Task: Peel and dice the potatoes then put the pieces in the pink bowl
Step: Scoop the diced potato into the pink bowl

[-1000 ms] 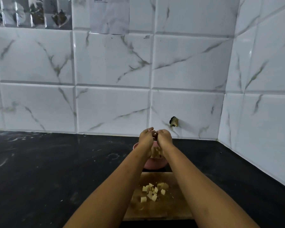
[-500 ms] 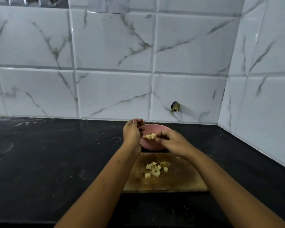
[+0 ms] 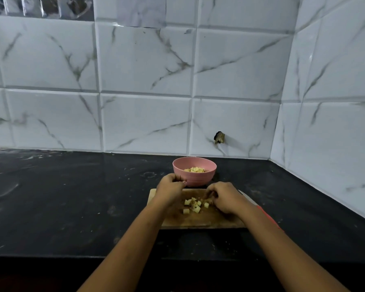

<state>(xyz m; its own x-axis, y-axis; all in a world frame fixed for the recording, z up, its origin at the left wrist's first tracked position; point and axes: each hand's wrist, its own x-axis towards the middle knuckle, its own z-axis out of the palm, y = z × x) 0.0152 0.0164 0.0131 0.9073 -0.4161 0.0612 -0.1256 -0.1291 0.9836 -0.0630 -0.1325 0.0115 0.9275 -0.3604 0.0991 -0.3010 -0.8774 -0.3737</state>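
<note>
The pink bowl stands on the black counter just beyond the wooden cutting board. Some potato cubes lie inside the bowl. Several diced potato pieces sit in a small pile on the board. My left hand hovers over the board's far left corner beside the bowl, fingers curled, with nothing visible in it. My right hand is down on the board at the pile's right edge, and its curled fingertips pinch pieces there.
A knife lies along the board's right side, its blade and red handle partly hidden by my right forearm. White marble tiles close the back and right. The dark counter stretches left.
Both hands have come back from the bowl down to the cutting board. The right hand now reaches the pile of pieces. The camera has tilted up slightly.
</note>
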